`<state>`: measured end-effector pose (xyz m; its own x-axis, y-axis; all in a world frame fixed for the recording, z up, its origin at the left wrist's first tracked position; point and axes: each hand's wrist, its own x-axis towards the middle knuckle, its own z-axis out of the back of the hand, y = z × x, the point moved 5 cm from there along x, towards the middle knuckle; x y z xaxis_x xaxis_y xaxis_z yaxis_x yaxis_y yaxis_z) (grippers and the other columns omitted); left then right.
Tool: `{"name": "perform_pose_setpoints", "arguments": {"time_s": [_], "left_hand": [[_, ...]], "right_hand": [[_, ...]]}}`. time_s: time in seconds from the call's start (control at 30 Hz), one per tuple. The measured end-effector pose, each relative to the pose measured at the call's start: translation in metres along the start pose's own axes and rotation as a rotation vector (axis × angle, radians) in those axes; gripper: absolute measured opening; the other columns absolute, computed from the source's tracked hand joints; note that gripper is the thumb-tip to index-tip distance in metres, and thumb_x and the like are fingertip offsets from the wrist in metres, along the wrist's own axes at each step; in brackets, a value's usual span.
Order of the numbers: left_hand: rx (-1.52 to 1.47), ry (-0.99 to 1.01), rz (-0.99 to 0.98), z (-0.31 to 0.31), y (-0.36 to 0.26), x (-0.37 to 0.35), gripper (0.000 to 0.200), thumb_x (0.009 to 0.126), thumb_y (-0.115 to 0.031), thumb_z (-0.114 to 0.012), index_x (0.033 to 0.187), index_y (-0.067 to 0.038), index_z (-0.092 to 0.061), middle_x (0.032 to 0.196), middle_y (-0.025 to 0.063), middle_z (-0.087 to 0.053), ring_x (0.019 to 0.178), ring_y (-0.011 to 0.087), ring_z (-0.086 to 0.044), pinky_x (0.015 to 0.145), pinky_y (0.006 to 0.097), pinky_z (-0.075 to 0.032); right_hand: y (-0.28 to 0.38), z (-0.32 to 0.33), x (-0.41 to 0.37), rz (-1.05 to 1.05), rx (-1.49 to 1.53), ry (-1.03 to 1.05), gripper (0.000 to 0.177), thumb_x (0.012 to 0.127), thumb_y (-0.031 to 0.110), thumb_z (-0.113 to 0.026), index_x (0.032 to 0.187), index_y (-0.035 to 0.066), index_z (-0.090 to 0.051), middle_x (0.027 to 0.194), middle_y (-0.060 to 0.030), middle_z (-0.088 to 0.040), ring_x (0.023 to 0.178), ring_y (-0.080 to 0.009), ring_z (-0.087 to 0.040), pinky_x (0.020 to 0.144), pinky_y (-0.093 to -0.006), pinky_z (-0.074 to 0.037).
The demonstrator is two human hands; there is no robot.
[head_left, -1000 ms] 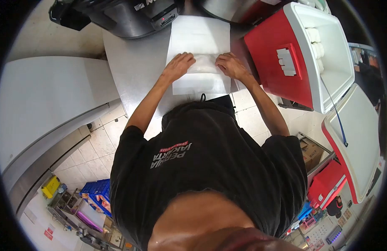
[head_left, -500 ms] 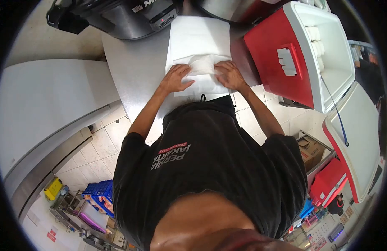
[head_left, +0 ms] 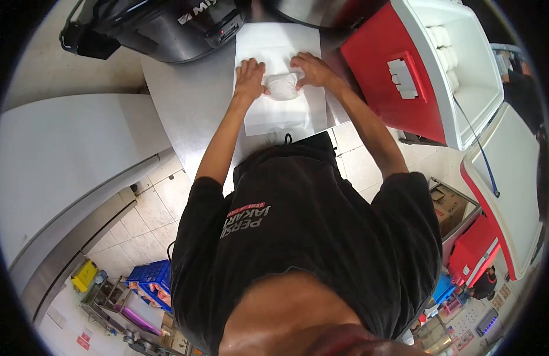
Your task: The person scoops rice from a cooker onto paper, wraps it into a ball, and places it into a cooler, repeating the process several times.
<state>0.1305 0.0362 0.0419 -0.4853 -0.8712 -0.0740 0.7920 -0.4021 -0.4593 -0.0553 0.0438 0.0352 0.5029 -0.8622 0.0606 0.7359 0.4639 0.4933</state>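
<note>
White paper sheets (head_left: 286, 121) lie on a steel table (head_left: 191, 113). A rounded white wrapped bundle (head_left: 282, 87) sits on them between my two hands. My left hand (head_left: 249, 79) rests on the paper at the bundle's left side, fingers spread forward and thumb near the bundle. My right hand (head_left: 313, 71) is at the right side, fingers curved apart, with its thumb by the bundle's edge. What is inside the wrapping is hidden.
A black cooker (head_left: 191, 29) stands at the table's back left. To the right is an open red cooler (head_left: 384, 71) holding white wrapped bundles (head_left: 445, 56); its lid (head_left: 509, 184) hangs open. A white surface (head_left: 78, 160) lies left. Another person (head_left: 483, 283) is far right.
Both hands have moved forward, away from my body, and their fingers now reach past the bundle. The wrapping around the bundle looks more compact and rounded.
</note>
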Motion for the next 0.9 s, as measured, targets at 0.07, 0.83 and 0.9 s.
{"name": "perform_pose_setpoints", "arguments": {"time_s": [0.07, 0.83, 0.9], "left_hand": [[0.143, 0.190, -0.166, -0.011, -0.002, 0.018, 0.045, 0.050, -0.016, -0.084, 0.087, -0.006, -0.061, 0.106, 0.0127, -0.055, 0.106, 0.0341, -0.049, 0.086, 0.0451, -0.042], [-0.376, -0.434, 0.166, -0.050, -0.005, -0.054, 0.022, 0.083, -0.006, -0.063, 0.104, -0.002, -0.058, 0.107, 0.0164, -0.052, 0.100, 0.0331, -0.053, 0.089, 0.0414, -0.042], [-0.566, -0.576, 0.062, -0.065, -0.002, -0.053, 0.021, 0.085, -0.010, -0.065, 0.102, -0.002, -0.057, 0.105, 0.0116, -0.055, 0.104, 0.0292, -0.052, 0.095, 0.0383, -0.037]], "right_hand": [[0.006, -0.001, 0.016, -0.017, -0.028, 0.205, 0.047, 0.058, 0.020, -0.081, 0.094, 0.006, -0.054, 0.080, -0.0107, -0.061, 0.093, -0.0338, -0.057, 0.078, -0.0432, -0.045], [0.058, -0.060, -0.085, -0.449, 0.191, -0.420, 0.049, 0.076, 0.026, -0.065, 0.120, 0.005, -0.058, 0.116, -0.0156, -0.053, 0.109, -0.0330, -0.047, 0.092, -0.0440, -0.037], [0.041, -0.078, -0.084, -0.551, 0.333, -0.432, 0.066, 0.075, 0.044, -0.071, 0.122, 0.000, -0.054, 0.122, -0.0216, -0.053, 0.113, -0.0354, -0.050, 0.098, -0.0430, -0.038]]}}
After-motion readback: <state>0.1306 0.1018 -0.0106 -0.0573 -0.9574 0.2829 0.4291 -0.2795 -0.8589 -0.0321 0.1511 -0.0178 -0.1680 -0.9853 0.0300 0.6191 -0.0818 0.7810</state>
